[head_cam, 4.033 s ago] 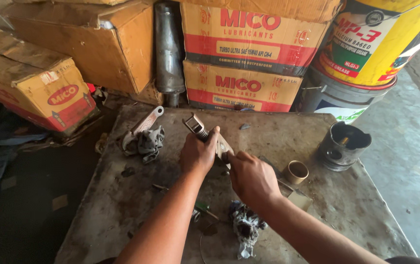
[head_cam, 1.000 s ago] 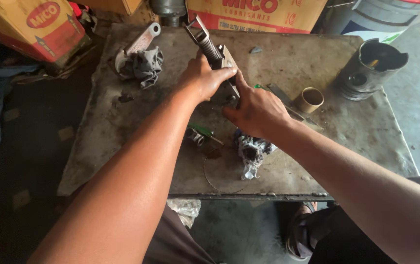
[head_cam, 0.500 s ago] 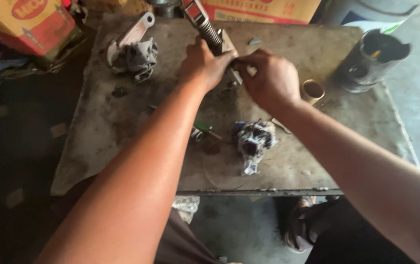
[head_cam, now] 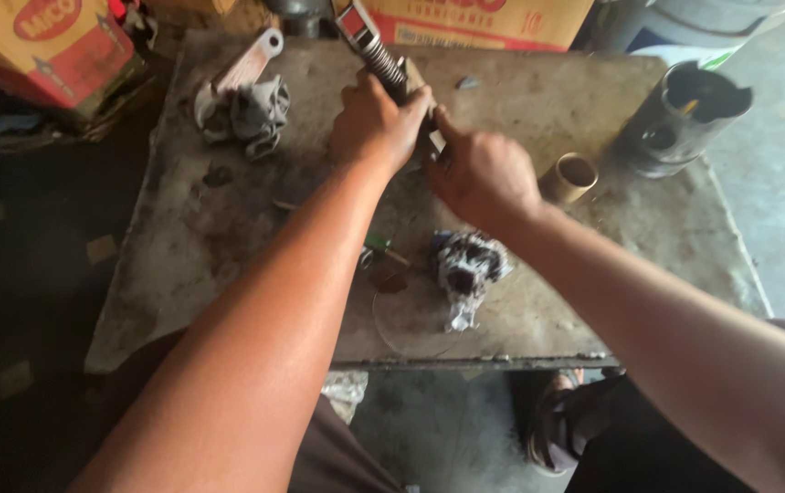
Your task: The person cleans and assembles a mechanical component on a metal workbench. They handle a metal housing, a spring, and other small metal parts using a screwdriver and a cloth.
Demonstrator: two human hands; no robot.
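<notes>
Evidently the left hand has its grip clamped on a spring-wound metal part, raised over the surface to steady it; the right hand pinches its lower end, fingers together.

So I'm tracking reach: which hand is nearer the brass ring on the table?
Right. The right hand sits just left of the brass ring, not touching; the left hand is farther left, gripping the spring-wound tool.
</notes>
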